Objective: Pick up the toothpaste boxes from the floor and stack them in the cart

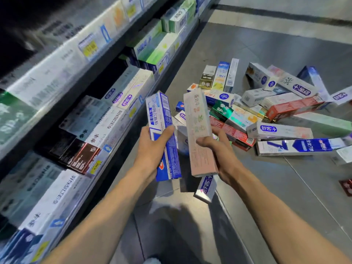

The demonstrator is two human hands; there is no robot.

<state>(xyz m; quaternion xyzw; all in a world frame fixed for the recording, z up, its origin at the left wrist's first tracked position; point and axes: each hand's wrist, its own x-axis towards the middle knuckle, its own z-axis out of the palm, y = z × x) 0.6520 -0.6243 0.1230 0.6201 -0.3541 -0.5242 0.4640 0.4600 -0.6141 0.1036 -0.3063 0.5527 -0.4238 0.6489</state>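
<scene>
My left hand [152,149] grips a blue and white toothpaste box [162,119], held upright above the floor. Beside it, my right hand [219,149] grips a pale pink toothpaste box [198,121], also raised lengthwise. A white and purple box [206,187] shows below the pink one, under my right hand; whether it is held or lying on the floor I cannot tell. A pile of several toothpaste boxes [266,111] lies scattered on the grey tiled floor just beyond both hands. No cart is in view.
Store shelves [80,103] packed with toothpaste boxes run along the left side, from near to far. A dark red box [345,186] lies alone at the right edge. Grey floor tiles [285,187] stretch to the right and front.
</scene>
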